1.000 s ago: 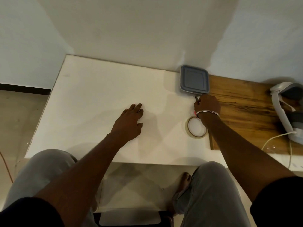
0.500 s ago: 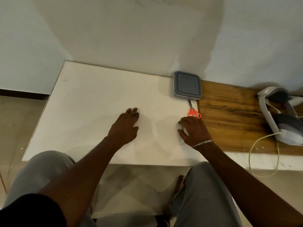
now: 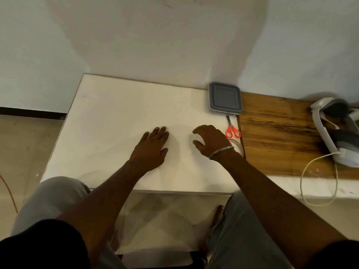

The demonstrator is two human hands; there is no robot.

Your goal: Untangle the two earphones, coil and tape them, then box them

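A grey lidded box (image 3: 225,98) sits shut at the back of the white table (image 3: 120,121), against the wall. Red-handled scissors (image 3: 232,129) lie just in front of it. A clear tape roll (image 3: 237,147) lies below the scissors, partly hidden by my right wrist. My left hand (image 3: 152,147) rests flat on the table with fingers straight. My right hand (image 3: 210,141) hovers over the table left of the tape, fingers loosely spread and holding nothing. No earphones are visible.
A wooden board (image 3: 281,136) lies right of the white table. On it at the far right stands a white and grey headset (image 3: 334,131) with a pale cable (image 3: 310,181) looping over the front edge. My knees are below the table edge.
My right hand left the scissors by the box, passed over the tape roll and moved left toward the table's middle. The left hand stayed flat. The camera view shifted.
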